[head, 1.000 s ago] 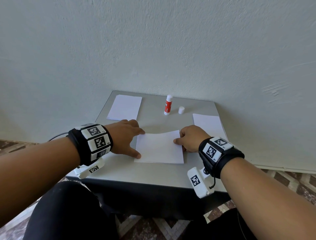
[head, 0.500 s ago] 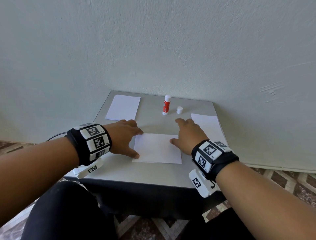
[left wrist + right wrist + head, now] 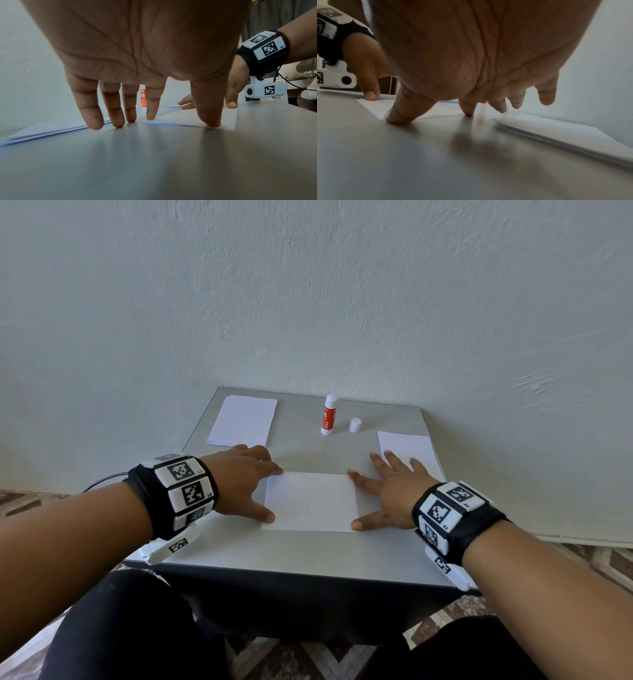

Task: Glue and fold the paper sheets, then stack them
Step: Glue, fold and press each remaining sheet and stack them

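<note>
A folded white sheet (image 3: 310, 501) lies flat in the middle of the grey table (image 3: 291, 553). My left hand (image 3: 246, 481) rests at its left edge, fingers straight, thumb and forefinger tips on the paper (image 3: 193, 119). My right hand (image 3: 383, 487) lies spread at its right edge, thumb and forefinger touching the sheet (image 3: 382, 106). A red and white glue stick (image 3: 329, 419) stands uncapped at the back, its white cap (image 3: 355, 425) beside it. One stack of sheets (image 3: 243, 421) sits at the back left, another stack (image 3: 407, 448) at the right, partly under my right fingers.
The table stands against a pale wall (image 3: 308, 302). Its front edge is close to my knees, and patterned floor (image 3: 582, 559) shows on both sides. The right stack (image 3: 565, 136) lies near the table's right edge.
My right hand went from a fist pressing the sheet's right edge to a flat spread hand beside it. The sheet's raised back edge now lies flat. The left hand stayed put.
</note>
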